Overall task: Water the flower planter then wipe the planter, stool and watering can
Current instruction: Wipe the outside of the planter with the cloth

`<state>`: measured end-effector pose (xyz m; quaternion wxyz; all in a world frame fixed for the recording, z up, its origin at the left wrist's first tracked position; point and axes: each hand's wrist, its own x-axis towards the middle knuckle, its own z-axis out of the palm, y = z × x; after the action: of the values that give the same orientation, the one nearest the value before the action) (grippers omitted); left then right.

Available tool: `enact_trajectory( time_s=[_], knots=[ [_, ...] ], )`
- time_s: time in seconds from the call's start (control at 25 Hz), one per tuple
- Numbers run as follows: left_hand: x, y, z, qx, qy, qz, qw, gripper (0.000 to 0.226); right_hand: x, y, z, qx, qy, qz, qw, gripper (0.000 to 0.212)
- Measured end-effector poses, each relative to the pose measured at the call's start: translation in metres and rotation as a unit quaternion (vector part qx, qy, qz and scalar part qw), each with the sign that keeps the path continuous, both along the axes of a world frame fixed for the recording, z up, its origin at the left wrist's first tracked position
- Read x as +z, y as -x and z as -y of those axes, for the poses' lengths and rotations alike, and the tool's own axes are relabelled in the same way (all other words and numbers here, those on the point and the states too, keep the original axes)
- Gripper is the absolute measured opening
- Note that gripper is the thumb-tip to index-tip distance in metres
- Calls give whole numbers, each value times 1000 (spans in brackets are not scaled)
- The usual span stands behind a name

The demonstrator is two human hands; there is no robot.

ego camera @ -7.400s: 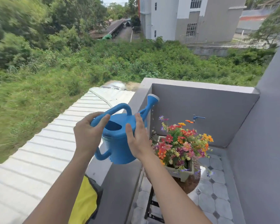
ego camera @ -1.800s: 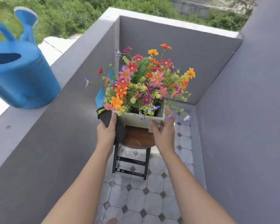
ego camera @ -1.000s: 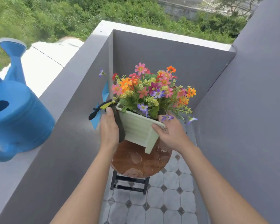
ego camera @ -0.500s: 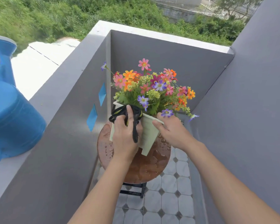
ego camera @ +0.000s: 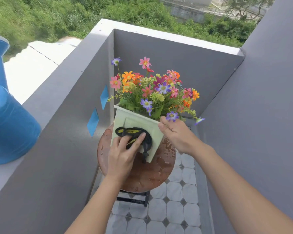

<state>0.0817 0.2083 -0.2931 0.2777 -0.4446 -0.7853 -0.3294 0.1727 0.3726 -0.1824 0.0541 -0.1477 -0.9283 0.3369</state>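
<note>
Head view, looking down on a round stool (ego camera: 147, 176) standing on the tiled floor (ego camera: 176, 208). Over the near half of the stool's seat, the left hand (ego camera: 121, 154) lays its fingers fairly straight across a black and yellow cloth (ego camera: 139, 137) and presses it flat against the front face of the planter (ego camera: 134, 120). The planter sits tipped toward the person above the seat, its lower corner on or just off the wood; I cannot tell which. Above the stool's right edge, the right hand (ego camera: 176, 134) grips the planter's top corner, fingers curled round the rim. The flowers (ego camera: 152, 92) rise beyond the stool's far side. Up on the wall ledge (ego camera: 46, 102), left of the stool and well apart from it, stands the blue watering can (ego camera: 8, 124), with no hand on it.

Puddles and drops shine on the seat, so watering looks done. Wiping seems only begun: one planter face is under the cloth, while the wet stool and the can are both left to do.
</note>
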Motion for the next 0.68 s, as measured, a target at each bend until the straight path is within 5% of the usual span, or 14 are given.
enact_trajectory(
  time_s=[0.12, 0.28, 0.36, 0.52, 0.68],
  knots=[
    [22, 1, -14, 85, -64, 104, 989, 32, 1, 2, 4, 3, -8, 0, 1000, 37],
    [10, -5, -11, -69, 14, -46, 996, 47, 2, 3, 1, -7, -6, 6, 1000, 37],
    [7, 6, -2, -66, 34, -75, 994, 52, 4, 4, 2, -8, -2, 10, 1000, 37],
    [23, 5, -16, 67, -63, 57, 994, 42, 4, 6, 5, -6, -3, 7, 1000, 36],
    [-7, -19, -3, -90, 3, -60, 994, 45, 2, 5, 2, -25, -2, 14, 1000, 36]
  ],
)
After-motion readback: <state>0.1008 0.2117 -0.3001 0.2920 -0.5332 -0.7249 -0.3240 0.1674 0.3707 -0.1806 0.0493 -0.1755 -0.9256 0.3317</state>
